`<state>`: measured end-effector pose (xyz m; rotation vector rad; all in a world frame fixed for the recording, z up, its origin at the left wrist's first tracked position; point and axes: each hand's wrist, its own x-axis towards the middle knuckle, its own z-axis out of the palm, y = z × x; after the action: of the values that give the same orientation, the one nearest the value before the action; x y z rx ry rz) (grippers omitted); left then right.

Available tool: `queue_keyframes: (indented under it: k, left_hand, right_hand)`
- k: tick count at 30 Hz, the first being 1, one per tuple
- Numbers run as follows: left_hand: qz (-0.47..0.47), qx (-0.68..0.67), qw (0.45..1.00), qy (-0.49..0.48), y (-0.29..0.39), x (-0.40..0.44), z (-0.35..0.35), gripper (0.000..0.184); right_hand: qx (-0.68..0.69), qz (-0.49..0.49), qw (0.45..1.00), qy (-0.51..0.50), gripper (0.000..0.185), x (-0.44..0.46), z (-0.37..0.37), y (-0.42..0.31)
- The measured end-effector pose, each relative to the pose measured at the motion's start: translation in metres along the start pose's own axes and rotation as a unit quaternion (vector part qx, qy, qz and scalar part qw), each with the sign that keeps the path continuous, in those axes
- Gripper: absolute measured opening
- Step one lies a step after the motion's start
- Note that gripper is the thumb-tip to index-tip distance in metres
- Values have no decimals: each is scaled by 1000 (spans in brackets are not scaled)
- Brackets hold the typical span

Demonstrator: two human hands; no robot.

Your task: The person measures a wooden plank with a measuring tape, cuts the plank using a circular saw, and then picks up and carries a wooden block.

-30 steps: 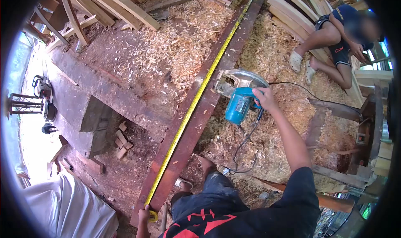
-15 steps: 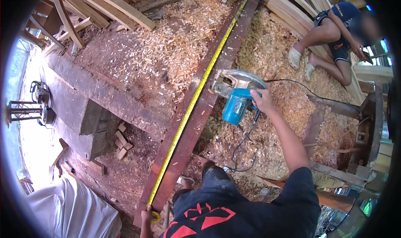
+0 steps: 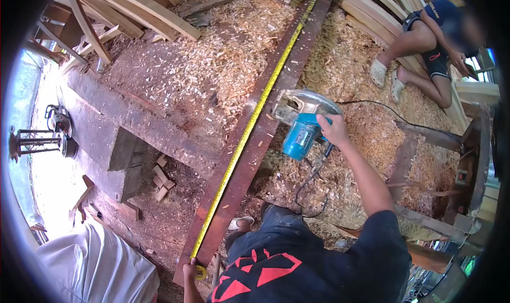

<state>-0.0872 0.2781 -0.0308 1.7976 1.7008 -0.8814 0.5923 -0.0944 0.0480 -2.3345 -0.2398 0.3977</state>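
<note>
Toward the bottom of the frame, left of centre, the left hand [image 3: 189,271] has its grip closed on a yellow tape measure [image 3: 230,171], whose blade stretches along a reddish-brown board [image 3: 252,162] to the top edge. Just right of the frame's centre, the right hand [image 3: 333,130] has its grip wrapped round the handle of a blue circular saw [image 3: 299,138], its metal base reaching the board's right edge. Shavings [image 3: 366,122] litter the floor around it; at upper right is a person [image 3: 422,40] with bent knees, near pale timber [image 3: 369,16]
</note>
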Motion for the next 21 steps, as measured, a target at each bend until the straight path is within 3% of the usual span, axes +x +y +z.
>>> queue_keyframes:
  k: [3,10,13,16,21]
  left_hand:
    - [-10,-15,1000,0,-9,8,6,54]
    - [-7,-43,999,-2,-21,16,12,55]
    - [-15,-38,999,-25,-2,3,1,59]
    - [3,-4,1000,-25,1,1,-3,60]
    - [-3,-3,1000,-7,-8,5,3,61]
  right_hand:
    - [22,-48,998,21,47,1,-2,-8]
    - [-6,-25,1000,-6,48,7,-4,-3]
    - [3,-95,995,8,54,10,0,7]
    - [-13,-45,998,-31,53,9,-3,10]
    - [9,-44,998,-36,53,7,-3,12]
